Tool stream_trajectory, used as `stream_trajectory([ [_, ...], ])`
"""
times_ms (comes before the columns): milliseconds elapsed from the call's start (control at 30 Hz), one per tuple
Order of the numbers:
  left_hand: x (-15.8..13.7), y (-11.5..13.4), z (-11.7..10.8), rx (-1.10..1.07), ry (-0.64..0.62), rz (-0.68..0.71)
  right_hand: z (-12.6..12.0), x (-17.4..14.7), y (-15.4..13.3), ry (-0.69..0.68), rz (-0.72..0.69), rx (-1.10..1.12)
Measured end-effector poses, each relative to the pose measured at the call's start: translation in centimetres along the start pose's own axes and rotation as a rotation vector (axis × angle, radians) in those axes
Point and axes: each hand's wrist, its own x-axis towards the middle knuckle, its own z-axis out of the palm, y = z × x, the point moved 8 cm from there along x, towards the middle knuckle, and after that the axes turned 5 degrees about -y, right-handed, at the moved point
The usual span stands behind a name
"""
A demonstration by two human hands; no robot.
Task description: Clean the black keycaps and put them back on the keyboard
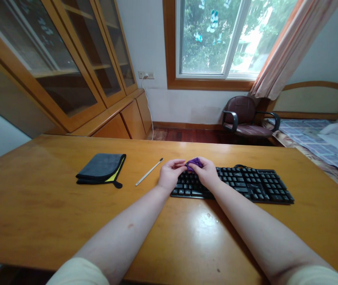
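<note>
A black keyboard (240,184) lies on the wooden table beneath my hands. Bunched in the fingers of my right hand (207,174) is a small purple cloth (195,162), held above the keyboard's left part. My left hand (170,174) is over the keyboard's left end, its thumb and fingers pinched together beside the cloth. What the left fingertips grip, whether the cloth's edge or a small piece, is hidden. To the left of that hand lies a thin brush (149,172) with a light handle and a dark tip, apart from it.
A folded grey cloth (100,168) with black edging and a yellow inside lies on the table (53,221) at the left. Beyond the far edge stand a glass-door cabinet (82,59), an office chair (243,116) and a bed (326,136).
</note>
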Motion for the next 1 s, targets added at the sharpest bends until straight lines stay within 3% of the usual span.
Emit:
stream_trajectory([
  [200, 0.0, 0.0, 1.0, -0.036, -0.080, 0.030, -0.4, -0.2, -0.7, 0.099, -0.050, -0.156],
  [333, 0.2, 0.1, 0.8, 0.001, -0.080, 0.025, -0.2, 0.0, 0.1, 0.055, 0.014, -0.024],
  [467, 0.3, 0.7, 0.4, 0.032, -0.067, 0.060, -0.9, 0.1, 1.5, 0.132, 0.093, 0.179],
  [733, 0.2, 0.8, 1.1, 0.001, -0.155, 0.039, -0.5, 0.3, 1.2, 0.073, 0.072, 0.064],
  [1000, 0.6, 0.3, -0.1, -0.002, -0.037, 0.047, -0.5, 0.4, 1.0, 0.072, 0.033, 0.035],
])
